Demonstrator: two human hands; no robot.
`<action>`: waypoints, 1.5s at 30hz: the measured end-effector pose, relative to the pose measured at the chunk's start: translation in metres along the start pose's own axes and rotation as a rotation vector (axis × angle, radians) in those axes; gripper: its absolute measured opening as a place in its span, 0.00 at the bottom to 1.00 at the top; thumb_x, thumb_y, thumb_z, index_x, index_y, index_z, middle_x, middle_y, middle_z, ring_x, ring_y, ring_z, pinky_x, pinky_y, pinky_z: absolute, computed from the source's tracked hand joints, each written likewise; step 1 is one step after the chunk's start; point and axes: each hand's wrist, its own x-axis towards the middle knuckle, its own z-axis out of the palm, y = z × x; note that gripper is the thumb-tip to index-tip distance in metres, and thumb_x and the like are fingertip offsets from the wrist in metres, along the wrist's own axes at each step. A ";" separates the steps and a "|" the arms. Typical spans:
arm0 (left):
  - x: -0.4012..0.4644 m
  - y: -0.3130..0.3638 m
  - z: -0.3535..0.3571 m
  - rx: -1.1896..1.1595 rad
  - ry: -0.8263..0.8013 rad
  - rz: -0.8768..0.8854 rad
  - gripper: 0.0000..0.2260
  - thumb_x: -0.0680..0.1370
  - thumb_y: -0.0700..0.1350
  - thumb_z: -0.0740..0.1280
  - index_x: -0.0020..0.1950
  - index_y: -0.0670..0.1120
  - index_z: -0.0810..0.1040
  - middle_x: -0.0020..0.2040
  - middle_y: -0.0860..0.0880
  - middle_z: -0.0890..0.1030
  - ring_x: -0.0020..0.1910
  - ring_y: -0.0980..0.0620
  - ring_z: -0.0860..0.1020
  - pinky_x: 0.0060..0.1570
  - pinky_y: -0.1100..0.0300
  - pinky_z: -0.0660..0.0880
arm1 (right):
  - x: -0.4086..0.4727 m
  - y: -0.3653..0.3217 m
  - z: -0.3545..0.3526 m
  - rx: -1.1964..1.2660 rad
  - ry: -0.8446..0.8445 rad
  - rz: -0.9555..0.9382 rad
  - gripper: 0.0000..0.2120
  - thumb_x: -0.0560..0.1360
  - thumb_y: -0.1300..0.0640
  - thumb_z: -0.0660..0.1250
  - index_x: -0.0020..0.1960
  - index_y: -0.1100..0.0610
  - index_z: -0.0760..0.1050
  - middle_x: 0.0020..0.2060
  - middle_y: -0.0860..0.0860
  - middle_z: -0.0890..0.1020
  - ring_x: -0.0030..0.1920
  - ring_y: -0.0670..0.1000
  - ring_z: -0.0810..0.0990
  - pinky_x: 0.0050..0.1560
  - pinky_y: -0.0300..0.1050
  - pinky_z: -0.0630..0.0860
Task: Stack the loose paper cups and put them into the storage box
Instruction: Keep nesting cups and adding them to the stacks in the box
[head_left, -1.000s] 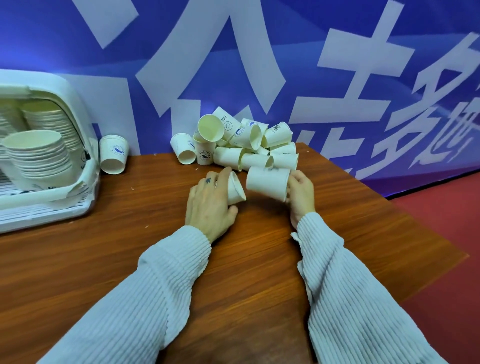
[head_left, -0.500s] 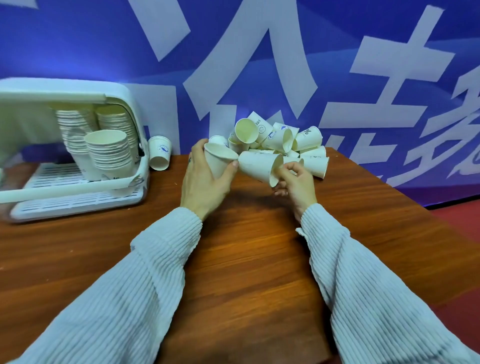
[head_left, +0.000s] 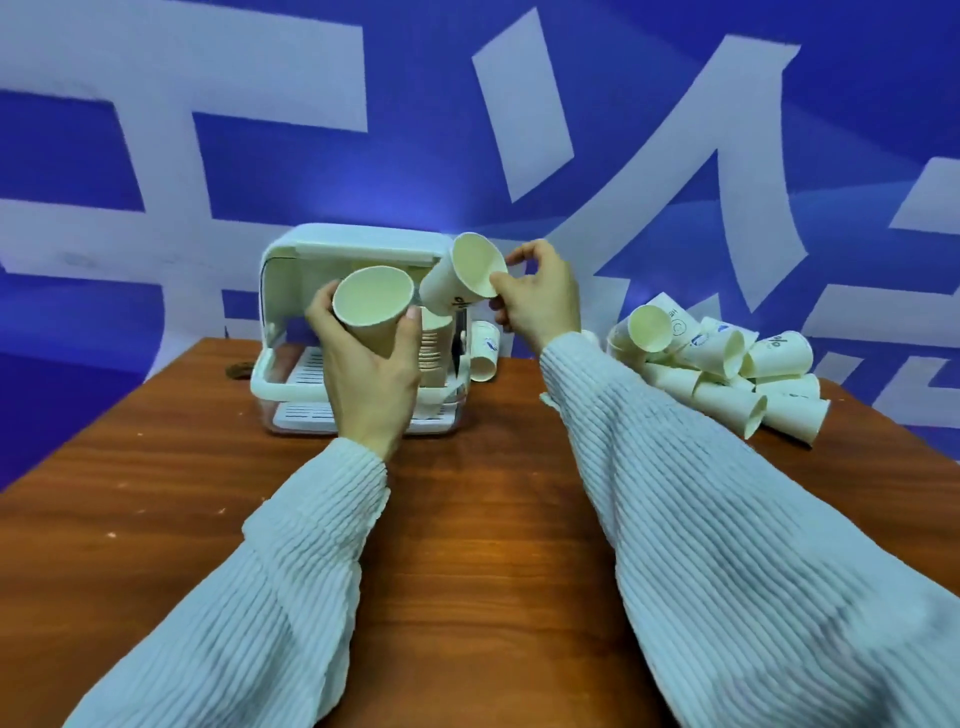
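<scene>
My left hand (head_left: 371, 366) grips a cream paper cup (head_left: 373, 304), mouth tilted toward me, in front of the white storage box (head_left: 291, 322). My right hand (head_left: 540, 296) pinches the rim of a second paper cup (head_left: 457, 278), which lies tilted with its base pointing down-left toward the first cup. The two cups are close but apart. Inside the open box a stack of cups (head_left: 434, 348) shows behind my left hand. A heap of several loose cups (head_left: 722, 369) lies at the right on the wooden table (head_left: 467, 519).
One lone cup (head_left: 485, 351) lies on its side just right of the box. A blue banner with large white characters (head_left: 519, 130) rises directly behind the table. The table's left edge runs diagonally near the box, and its right edge sits beyond the heap.
Both hands lifted their cups from beside the heap and carried them left to the front of the storage box. The view swung left, so the heap now lies at the right.
</scene>
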 end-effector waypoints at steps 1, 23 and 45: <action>0.004 -0.001 -0.006 0.006 0.010 0.000 0.31 0.77 0.51 0.74 0.73 0.47 0.61 0.64 0.53 0.72 0.59 0.63 0.73 0.58 0.72 0.70 | 0.005 -0.003 0.010 -0.062 -0.003 -0.011 0.06 0.72 0.56 0.66 0.46 0.46 0.73 0.36 0.55 0.85 0.30 0.53 0.83 0.33 0.50 0.81; 0.085 -0.024 0.010 0.252 -0.283 0.037 0.32 0.76 0.59 0.73 0.75 0.48 0.68 0.70 0.47 0.77 0.67 0.47 0.75 0.67 0.46 0.73 | 0.002 0.035 0.069 -0.276 -0.254 0.106 0.12 0.80 0.50 0.58 0.55 0.41 0.79 0.55 0.48 0.85 0.54 0.56 0.83 0.59 0.59 0.81; 0.072 -0.049 0.001 0.796 -0.726 0.025 0.37 0.72 0.65 0.65 0.75 0.48 0.62 0.71 0.43 0.74 0.67 0.37 0.74 0.61 0.44 0.74 | 0.001 0.073 0.086 0.141 -0.335 0.237 0.18 0.70 0.51 0.58 0.46 0.35 0.83 0.57 0.50 0.86 0.63 0.58 0.82 0.61 0.53 0.75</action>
